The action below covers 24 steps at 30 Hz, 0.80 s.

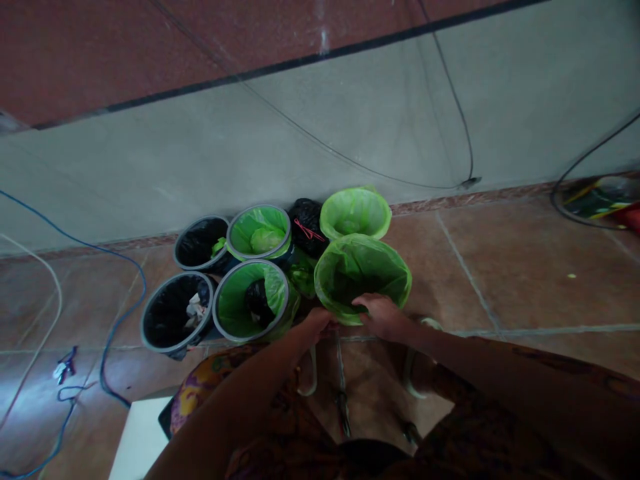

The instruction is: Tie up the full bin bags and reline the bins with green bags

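A bin with a green liner (363, 250) stands in front of me, its mouth opening upward. At the near left of its rim, my left hand (320, 323) is closed on the liner's edge, with the fingertips partly hidden. My right hand (383, 315) grips the near rim, its fingers reaching over the liner's edge to the inside. Directly behind stands another green-lined bin (355, 212), and a tied black garbage bag (307, 227) with a pink tie lies to its left. The inside of the near bin is dark.
Left of the hands, two green-lined bins (259, 231) and two black-lined bins (176, 312) hold some refuse. A blue hose (124, 313) crosses the tiled floor at left. A wall (200, 167) with hanging cables runs behind. A white surface (140, 437) is at lower left.
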### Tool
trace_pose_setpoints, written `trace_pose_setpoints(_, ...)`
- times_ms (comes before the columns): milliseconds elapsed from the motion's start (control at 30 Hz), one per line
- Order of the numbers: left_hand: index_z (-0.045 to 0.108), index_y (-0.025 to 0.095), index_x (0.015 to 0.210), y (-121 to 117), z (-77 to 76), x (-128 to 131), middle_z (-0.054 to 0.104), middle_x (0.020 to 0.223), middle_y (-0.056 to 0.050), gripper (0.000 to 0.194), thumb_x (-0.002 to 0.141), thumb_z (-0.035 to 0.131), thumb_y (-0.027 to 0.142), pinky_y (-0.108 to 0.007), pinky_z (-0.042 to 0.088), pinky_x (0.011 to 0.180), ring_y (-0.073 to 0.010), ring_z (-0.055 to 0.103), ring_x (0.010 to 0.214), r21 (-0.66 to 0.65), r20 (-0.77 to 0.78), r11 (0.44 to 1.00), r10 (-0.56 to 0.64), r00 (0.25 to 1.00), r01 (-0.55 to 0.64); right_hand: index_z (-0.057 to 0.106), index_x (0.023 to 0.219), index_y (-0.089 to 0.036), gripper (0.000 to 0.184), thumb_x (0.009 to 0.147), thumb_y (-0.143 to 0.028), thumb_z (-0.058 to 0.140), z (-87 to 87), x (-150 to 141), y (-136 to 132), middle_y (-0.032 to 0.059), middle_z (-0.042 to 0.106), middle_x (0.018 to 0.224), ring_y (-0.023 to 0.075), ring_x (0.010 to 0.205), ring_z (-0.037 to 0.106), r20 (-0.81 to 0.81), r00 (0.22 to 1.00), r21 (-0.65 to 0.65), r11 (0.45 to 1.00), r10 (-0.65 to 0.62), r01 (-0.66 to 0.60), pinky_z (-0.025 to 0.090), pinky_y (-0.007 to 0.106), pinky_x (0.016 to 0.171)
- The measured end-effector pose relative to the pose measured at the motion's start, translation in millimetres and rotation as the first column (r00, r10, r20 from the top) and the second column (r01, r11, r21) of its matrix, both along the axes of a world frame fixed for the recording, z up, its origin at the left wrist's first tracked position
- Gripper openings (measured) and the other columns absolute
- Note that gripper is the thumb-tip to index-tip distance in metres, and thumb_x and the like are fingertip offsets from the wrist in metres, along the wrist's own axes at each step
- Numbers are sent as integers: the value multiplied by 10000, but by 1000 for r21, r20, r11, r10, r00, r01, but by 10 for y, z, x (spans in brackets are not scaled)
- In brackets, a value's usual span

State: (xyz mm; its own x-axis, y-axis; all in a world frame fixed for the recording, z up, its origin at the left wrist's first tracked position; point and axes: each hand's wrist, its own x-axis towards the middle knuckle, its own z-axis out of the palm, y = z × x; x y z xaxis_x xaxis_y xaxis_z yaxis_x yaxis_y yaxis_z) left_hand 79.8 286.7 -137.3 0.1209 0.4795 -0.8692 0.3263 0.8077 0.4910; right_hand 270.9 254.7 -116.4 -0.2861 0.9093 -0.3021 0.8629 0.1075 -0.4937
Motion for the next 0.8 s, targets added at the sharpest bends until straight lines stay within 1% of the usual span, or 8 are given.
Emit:
trace_pose_setpoints(67,657,151,853,21,31,5,710,859,-33,131,723,653,138,-240,421,598,-142,664,748,12,7,999,37,999,-37,668,1179,-177,349,863,-280,562,41,-106,27,107,691,1184,260,1115,596,39,999,-22,999,28,-27,399,370,963)
trace_pose_setpoints(133,660,156,914,29,50,5,728,932,-41,174,744,625,140,-238,408,606,-151,682,809,37,8,999,33,999,-33,699,1082,-182,283,870,-316,569,64,-182,56,108,701,1121,265,1080,600,112,992,-47,998,54,-49,398,374,938)
trace_pose_setpoints(233,655,159,976,26,40,-7,740,972,-42,226,758,608,121,-241,389,616,-158,690,856,74,-11,997,5,1000,-4,730,902,-188,201,870,-256,543,65,-220,99,98,710,1008,249,1005,616,169,982,-58,995,89,-80,402,354,885)
trace_pose_setpoints(300,655,156,968,25,17,-22,740,945,-39,214,767,602,103,-236,372,605,-153,688,844,72,-18,997,4,1000,-3,739,846,-200,209,867,-235,535,44,-196,120,80,715,965,228,964,628,120,989,-47,995,90,-85,410,324,845)
trace_pose_setpoints(433,653,153,943,31,-19,-50,725,885,-33,168,788,605,111,-228,326,572,-138,671,782,37,-7,999,-11,1000,11,760,861,-198,223,860,-237,540,-52,-75,132,59,730,928,185,868,652,2,1000,-31,999,-10,11,426,265,757)
trace_pose_setpoints(600,653,163,952,31,-30,-53,727,926,-35,196,768,608,109,-230,323,566,-147,674,803,34,-12,999,5,1000,-4,761,856,-181,212,825,-215,554,-167,15,136,56,747,870,192,825,668,33,999,-127,991,-41,44,429,258,698)
trace_pose_setpoints(700,651,158,948,46,-27,-54,734,924,-40,214,748,601,100,-245,361,584,-161,683,806,57,-45,996,65,997,-62,743,984,-190,247,814,-211,566,-131,-68,158,58,754,986,204,912,673,29,999,-118,992,-36,39,441,261,744)
trace_pose_setpoints(800,650,148,941,86,-7,-66,730,899,-49,207,756,570,99,-262,388,595,-184,686,828,110,-24,987,124,992,-121,706,1083,-200,288,851,-316,582,-29,-220,184,69,748,1037,216,948,672,23,1000,-95,995,-17,19,444,268,757)
